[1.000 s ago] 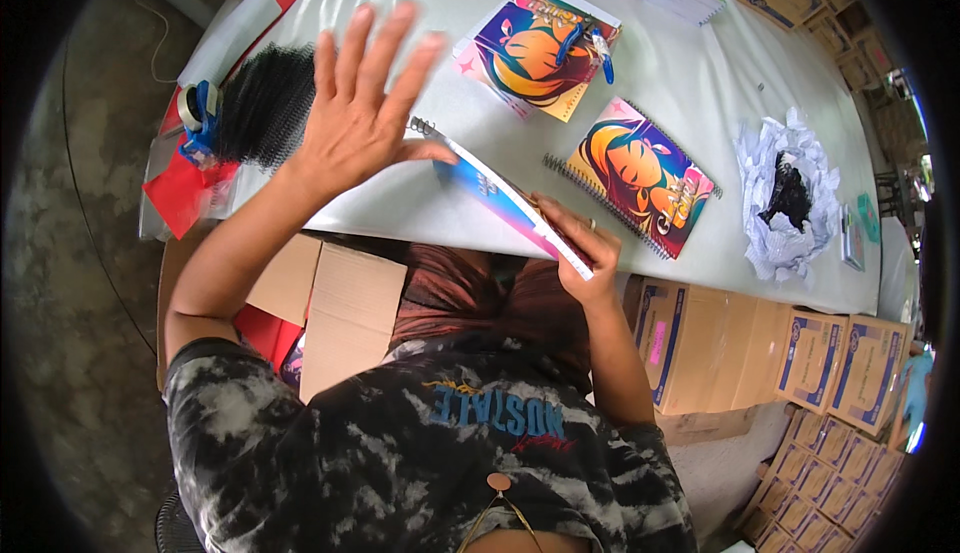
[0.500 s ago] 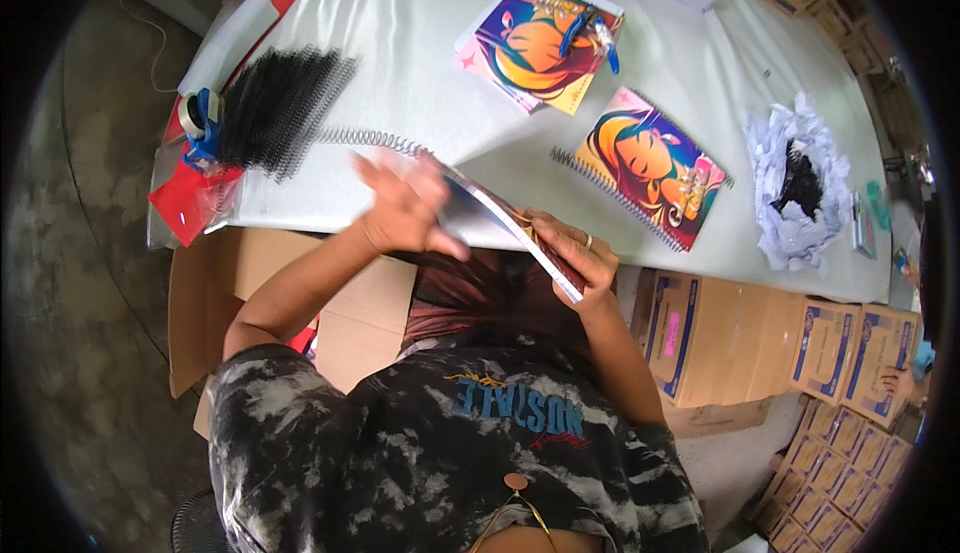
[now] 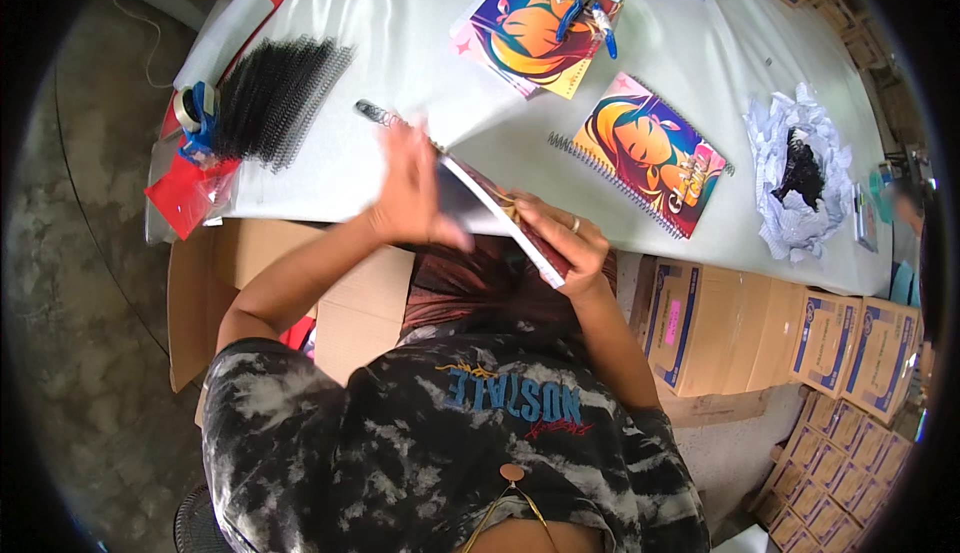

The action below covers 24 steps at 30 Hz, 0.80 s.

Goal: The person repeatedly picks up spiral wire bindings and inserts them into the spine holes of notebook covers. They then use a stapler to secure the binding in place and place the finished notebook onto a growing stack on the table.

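Less of the spiral coil (image 3: 372, 111) sticks out now, so more seems to be inside the notebook (image 3: 480, 181), mid-view. The right hand (image 3: 568, 243) has its grip clamped on it; at ten o'clock, the blurry left hand (image 3: 405, 178) has thumb and fingers apart.

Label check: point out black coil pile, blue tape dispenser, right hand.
Black coil pile (image 3: 278, 103), head view: pile's middle.
Blue tape dispenser (image 3: 203, 123), head view: blue body.
Right hand (image 3: 578, 246), head view: near the knuckles.

Blurred left fingers (image 3: 402, 158) partly hide the wire coil (image 3: 374, 111).
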{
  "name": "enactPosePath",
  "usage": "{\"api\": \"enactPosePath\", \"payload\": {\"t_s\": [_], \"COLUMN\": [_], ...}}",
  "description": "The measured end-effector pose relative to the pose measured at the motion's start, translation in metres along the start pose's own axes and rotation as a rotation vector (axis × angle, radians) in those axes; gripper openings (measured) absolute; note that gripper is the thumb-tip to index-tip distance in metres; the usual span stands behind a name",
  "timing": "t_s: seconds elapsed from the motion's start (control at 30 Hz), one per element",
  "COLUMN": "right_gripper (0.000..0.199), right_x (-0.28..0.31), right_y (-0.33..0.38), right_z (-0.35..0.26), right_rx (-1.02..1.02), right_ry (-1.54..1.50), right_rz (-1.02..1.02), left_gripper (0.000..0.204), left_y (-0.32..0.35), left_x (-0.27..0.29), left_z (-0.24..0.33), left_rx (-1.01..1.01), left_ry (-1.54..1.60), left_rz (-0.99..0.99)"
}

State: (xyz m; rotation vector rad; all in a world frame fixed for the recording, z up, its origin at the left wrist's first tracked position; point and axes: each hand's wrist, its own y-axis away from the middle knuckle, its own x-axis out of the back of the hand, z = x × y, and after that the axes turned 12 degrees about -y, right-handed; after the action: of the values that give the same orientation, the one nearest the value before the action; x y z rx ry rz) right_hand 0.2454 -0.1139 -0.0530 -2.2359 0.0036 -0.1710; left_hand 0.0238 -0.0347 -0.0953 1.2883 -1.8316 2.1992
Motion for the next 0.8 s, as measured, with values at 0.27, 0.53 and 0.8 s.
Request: {"api": "enactPosePath", "payload": {"t_s": [0.27, 0.53, 0.8], "right_gripper": [0.033, 0.036, 0.037], "right_x": [-0.004, -0.006, -0.005], "right_y": [0.005, 0.005, 0.005], "right_z": [-0.002, -0.001, -0.003], "right_rx": [-0.003, 0.050, 0.018], "right_ry": [-0.033, -0.027, -0.102], "right_rz": [-0.033, -0.063, -0.086], "left_gripper": [0.124, 0.114, 0.108], "left_y": [-0.054, 0.010, -0.023], "left_x": [0.017, 0.000, 0.012], "left_z": [-0.017, -0.001, 0.000], "left_rx": [-0.009, 0.201, 0.019], "left_ry": [-0.189, 0.099, -0.126], "left_rz": [0.042, -0.289, -0.063]}}
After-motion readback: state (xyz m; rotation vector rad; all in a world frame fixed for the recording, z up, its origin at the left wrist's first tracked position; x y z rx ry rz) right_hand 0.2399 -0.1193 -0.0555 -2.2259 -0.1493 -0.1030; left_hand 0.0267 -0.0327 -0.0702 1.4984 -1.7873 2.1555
